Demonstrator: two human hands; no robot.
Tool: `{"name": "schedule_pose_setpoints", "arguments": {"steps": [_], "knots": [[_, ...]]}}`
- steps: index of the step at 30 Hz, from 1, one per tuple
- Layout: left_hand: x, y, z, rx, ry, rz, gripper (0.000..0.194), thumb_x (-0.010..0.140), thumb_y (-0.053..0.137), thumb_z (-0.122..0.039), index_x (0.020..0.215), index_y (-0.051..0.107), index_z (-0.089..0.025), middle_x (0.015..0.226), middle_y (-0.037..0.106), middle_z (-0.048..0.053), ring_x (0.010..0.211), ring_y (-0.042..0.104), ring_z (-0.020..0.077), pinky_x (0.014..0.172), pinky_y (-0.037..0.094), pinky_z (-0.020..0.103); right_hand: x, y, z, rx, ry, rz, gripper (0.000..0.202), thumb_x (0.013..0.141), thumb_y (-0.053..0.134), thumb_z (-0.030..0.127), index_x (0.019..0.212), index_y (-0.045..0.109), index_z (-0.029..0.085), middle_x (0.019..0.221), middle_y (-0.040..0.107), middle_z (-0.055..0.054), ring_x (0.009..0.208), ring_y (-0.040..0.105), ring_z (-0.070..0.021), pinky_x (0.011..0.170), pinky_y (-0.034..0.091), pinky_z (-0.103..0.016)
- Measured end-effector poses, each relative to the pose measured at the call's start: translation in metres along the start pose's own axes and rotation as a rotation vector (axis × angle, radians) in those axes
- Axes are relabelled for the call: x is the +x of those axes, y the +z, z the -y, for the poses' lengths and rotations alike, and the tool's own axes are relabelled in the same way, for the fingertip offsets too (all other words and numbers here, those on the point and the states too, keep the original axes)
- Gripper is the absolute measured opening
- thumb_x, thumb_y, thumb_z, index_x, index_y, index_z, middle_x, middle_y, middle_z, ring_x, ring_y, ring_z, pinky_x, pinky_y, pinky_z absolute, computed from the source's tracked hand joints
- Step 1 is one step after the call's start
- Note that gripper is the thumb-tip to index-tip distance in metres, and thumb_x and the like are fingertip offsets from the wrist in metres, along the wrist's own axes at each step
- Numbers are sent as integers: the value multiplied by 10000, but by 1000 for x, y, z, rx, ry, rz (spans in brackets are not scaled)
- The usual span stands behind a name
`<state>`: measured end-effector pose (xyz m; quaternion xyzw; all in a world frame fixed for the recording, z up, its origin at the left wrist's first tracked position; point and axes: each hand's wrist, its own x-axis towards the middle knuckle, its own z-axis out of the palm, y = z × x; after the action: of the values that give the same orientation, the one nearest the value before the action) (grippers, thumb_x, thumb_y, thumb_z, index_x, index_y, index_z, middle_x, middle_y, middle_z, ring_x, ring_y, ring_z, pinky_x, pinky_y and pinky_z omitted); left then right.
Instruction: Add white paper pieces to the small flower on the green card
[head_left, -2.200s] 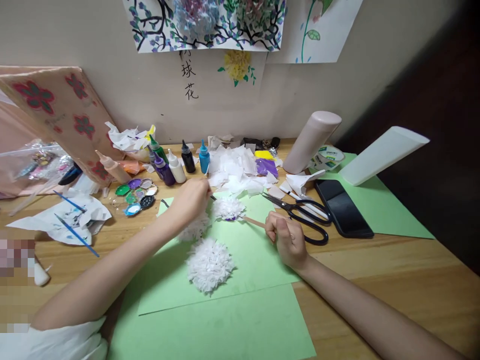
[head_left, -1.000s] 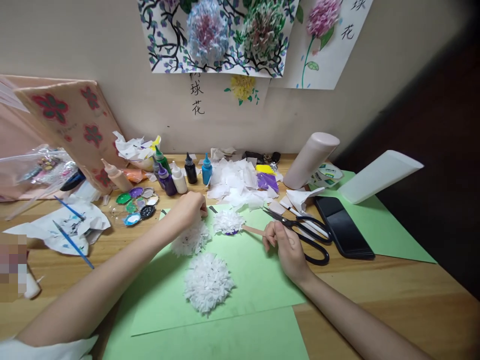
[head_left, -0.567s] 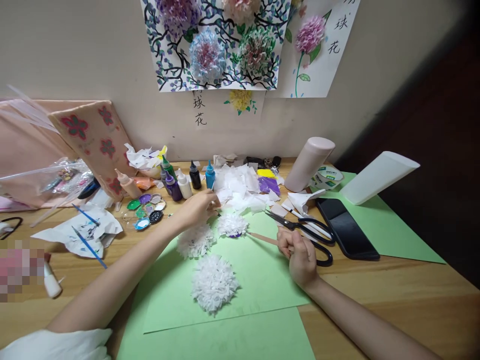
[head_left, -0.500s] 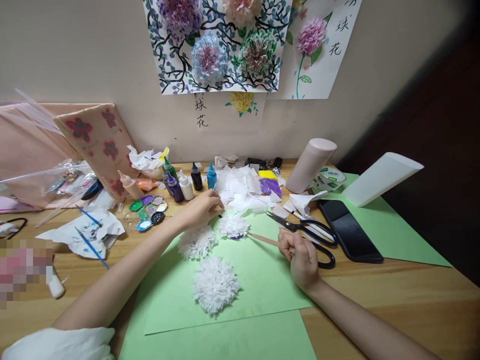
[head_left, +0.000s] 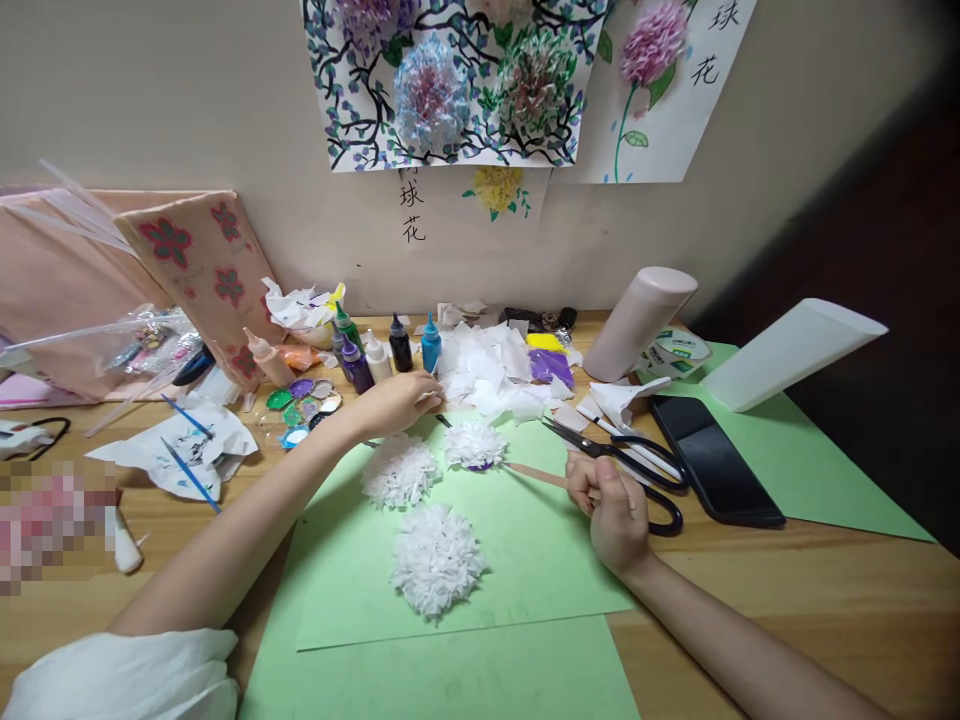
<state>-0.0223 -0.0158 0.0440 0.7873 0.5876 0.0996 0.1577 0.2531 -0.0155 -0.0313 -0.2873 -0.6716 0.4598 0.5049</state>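
Observation:
My right hand (head_left: 616, 515) is closed around a thin pinkish-brown pointed stick (head_left: 536, 475). The stick's tip reaches the edge of a small white tissue-paper flower (head_left: 475, 443) with purple under its rim. My left hand (head_left: 401, 402) has bent fingers drawn together at the left edge of a pile of white tissue-paper pieces (head_left: 487, 365); a piece seems pinched there, partly hidden by the fingers. Below its wrist lies a second white flower (head_left: 402, 472). The largest flower (head_left: 439, 562) rests nearer me on the green paper (head_left: 540, 585).
Black-handled scissors (head_left: 600, 445) and a phone (head_left: 716, 460) lie right of my right hand. Several paint bottles (head_left: 400, 345) and a round paint palette (head_left: 300, 405) stand behind my left forearm. Two tall bottles (head_left: 637, 325) lean at the back right. Brushes (head_left: 187, 475) lie left.
The view has shifted slightly, so the scene sits a little right and higher. My left fingers have drawn closer together at the tissue pile. My right hand keeps its hold on the stick.

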Motion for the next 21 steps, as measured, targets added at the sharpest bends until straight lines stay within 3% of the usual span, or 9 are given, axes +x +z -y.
{"name": "schedule_pose_setpoints", "arguments": {"steps": [4,7,10,12,17,21], "knots": [[-5,-14,-14,-36,-57,-90,361,884,368,-362,1025,624,-149,1065,640,112,958,568,192,818,424,311,-1,-1,1,20,-35,-21,525,938,249,384,451,323,200,445,300,15,476,309,-126,525,242,-308],[-15,-27,-40,-201,-58,-50,384,878,373,-436,986,648,-190,946,679,52,813,595,143,685,440,247,-3,-2,2,23,-113,12,531,933,263,378,438,326,198,421,293,15,461,302,-125,512,231,-305],[-25,-32,-65,-463,61,352,301,847,459,-417,954,684,-247,913,699,6,792,603,131,678,442,229,-5,-2,3,2,-177,96,520,934,277,343,441,345,194,418,320,11,461,320,-125,504,226,-299],[-27,-26,-75,-493,111,514,266,824,513,-389,970,687,-252,925,709,4,814,609,142,716,447,239,-4,-1,4,-20,-176,168,506,937,277,316,454,362,194,433,348,8,470,340,-126,503,237,-296],[-24,-6,-75,-405,118,529,293,825,513,-400,986,683,-224,991,707,37,834,624,162,757,450,266,1,-1,6,-104,-135,279,451,936,280,309,525,426,196,502,423,-2,526,391,-137,553,303,-304],[-22,-3,-71,-374,95,477,308,823,512,-412,1009,672,-225,1039,691,49,893,617,176,770,443,271,4,-1,7,-124,-97,289,446,939,270,334,548,438,197,532,446,-5,558,413,-142,589,327,-310]]}}
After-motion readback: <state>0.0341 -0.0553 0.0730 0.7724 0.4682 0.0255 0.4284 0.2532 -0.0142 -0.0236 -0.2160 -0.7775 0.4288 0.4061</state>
